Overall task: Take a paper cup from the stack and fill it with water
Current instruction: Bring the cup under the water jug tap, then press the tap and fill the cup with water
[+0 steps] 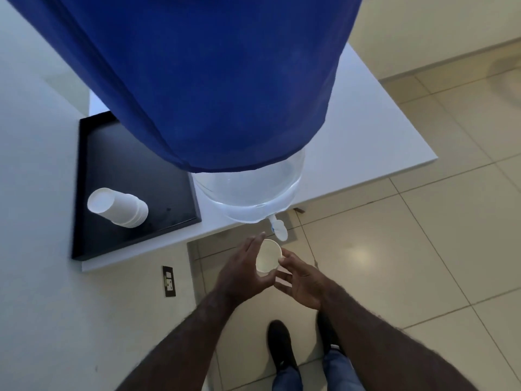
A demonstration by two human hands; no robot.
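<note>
Below the water jug's tap (pixel 279 230), two bare hands are holding one paper cup (pixel 268 255).

Around the water jug (pixel 248 190), which is wearing a blue cloth cover (pixel 208 80), a white table (pixel 363 128) is standing against a pale wall, with cream floor tiles (pixel 423 249) spreading to the jug's right and a black wall socket (pixel 169 281) showing under the table edge. Left of the jug, a black tray (pixel 135 165) is carrying the cup stack (pixel 117 207), lying tilted. The left hand (pixel 242 275) is cupping the cup's side with fingers stretched half open; the right hand (pixel 303 283) is pinching its rim narrowly. The cup is sitting just under the tap, mouth upward, looking white and dry inside.
</note>
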